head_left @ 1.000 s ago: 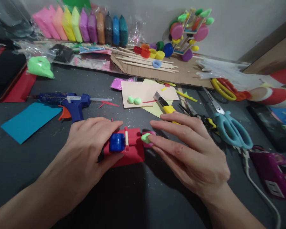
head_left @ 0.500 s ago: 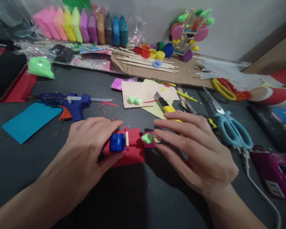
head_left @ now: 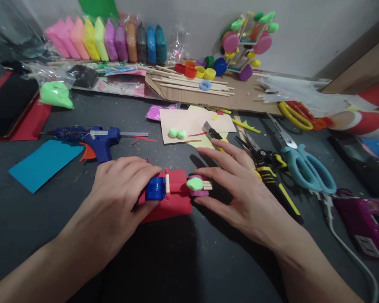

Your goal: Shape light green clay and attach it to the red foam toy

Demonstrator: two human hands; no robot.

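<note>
A small craft model lies on a piece of red paper point(head_left: 177, 208) in front of me. Its parts include a blue ribbed piece point(head_left: 156, 188), a white bar with red ends point(head_left: 167, 184), a green clay blob point(head_left: 195, 184) and short wooden sticks point(head_left: 207, 185) above pink discs. My left hand point(head_left: 123, 193) curves around the blue end, thumb and fingers on opposite sides of it. At the other end, the thumb and fingertips of my right hand point(head_left: 240, 189) sit on either side of the pink discs. The model's underside is hidden.
A blue glue gun point(head_left: 101, 141) lies at left beyond a blue card point(head_left: 46, 164). Ahead, a cutter point(head_left: 214, 132) and two green balls point(head_left: 177, 134) rest on cream paper point(head_left: 167, 120). Pliers point(head_left: 279, 189) and scissors point(head_left: 309, 170) lie at right.
My right hand has shifted from the stick ends to the sides of the pink discs, uncovering the sticks and the pliers. The left hand has stayed at the blue end.
</note>
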